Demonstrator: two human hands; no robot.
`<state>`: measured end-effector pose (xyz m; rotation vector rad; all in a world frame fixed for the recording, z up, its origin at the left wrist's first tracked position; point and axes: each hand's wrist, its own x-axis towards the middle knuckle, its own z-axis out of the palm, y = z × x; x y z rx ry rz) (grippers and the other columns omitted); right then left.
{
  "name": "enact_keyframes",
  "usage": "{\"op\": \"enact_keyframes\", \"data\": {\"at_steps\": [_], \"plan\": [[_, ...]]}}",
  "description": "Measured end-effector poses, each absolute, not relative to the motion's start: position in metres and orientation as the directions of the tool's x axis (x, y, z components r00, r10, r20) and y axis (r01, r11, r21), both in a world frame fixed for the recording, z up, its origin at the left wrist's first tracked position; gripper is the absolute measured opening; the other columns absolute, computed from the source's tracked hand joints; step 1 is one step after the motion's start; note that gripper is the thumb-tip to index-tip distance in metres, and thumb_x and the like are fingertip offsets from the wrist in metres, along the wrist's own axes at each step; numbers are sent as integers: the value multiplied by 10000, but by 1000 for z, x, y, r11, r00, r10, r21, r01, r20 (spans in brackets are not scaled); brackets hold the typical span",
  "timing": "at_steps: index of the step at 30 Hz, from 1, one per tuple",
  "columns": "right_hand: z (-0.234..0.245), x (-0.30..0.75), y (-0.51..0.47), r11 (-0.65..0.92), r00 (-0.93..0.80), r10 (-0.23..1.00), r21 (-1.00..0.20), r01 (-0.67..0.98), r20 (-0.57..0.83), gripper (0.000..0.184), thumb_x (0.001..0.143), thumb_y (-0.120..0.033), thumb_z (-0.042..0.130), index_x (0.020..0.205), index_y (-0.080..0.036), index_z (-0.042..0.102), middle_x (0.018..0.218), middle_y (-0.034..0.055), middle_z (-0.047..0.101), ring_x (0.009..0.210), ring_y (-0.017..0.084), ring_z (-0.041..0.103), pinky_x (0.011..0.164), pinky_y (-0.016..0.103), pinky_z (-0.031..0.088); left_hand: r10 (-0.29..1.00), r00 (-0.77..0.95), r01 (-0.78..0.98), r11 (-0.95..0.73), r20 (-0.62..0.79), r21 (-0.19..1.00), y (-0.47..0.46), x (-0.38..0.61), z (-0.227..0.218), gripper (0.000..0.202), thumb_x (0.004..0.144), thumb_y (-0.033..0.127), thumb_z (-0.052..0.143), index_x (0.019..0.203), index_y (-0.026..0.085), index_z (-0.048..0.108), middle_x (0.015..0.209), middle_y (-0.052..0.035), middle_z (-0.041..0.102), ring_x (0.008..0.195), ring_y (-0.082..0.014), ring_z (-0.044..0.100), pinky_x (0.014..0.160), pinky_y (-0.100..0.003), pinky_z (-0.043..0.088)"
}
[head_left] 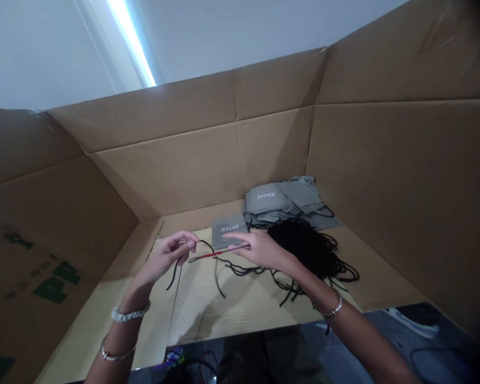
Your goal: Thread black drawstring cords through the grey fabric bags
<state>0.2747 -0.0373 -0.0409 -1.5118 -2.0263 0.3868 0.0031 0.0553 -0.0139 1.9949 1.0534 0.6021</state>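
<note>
The left hand [166,256] pinches a thin black cord [175,274]. The right hand [264,250] pinches a thin red stick [208,256], just below a flat grey cloth INTEX bag [229,230].

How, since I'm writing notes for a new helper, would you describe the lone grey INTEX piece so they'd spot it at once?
Inside the open cardboard box, grey INTEX pieces lie stacked by the far wall. Just left of the stack lies a single grey piece, under the right hand's fingertip, its lettering upside down, unlike the stack's.
</note>
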Motion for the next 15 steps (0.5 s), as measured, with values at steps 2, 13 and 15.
{"op": "enact_keyframes", "data": {"at_steps": [2, 13, 15], "plan": [[-52, 300, -40, 207, -91, 967, -527, 824, 238, 321, 966, -404, 484, 1216, -312, 664, 1063, -1, 739, 885, 159, 681, 759, 215, 445, 881, 464, 530, -357, 90, 769, 71, -14, -21, 432, 816, 550, 547, 1012, 176, 641, 802, -52, 611, 567, -128, 465, 533, -248, 389], [-145, 464, -50, -477, 526, 850, -386, 790, 26, 438, 946, -433, 511, 1237, -118, 600, 1080, 155, 696, 972, 254, 666, 881, 421, 465, 856, 502, 761, -506, 125, 405, 94, 28, -114, 411, 826, 374, 578, 1158, 137, 626, 1242, -220, 572, 1186, -354, 508, 1009, -491, 364], [-157, 471, -49, -530, 584, 812, -409, 743, 9, 519, 913, -500, 550, 1235, -95, 590, 1075, 163, 691, 949, 247, 669, 871, 432, 478, 727, 684, 648, -642, 59, 409, 80, 91, -132, 541, 820, 446, 628, 1308, 222, 558, 1372, -172, 508, 1279, -330, 457, 1052, -466, 352]]}}
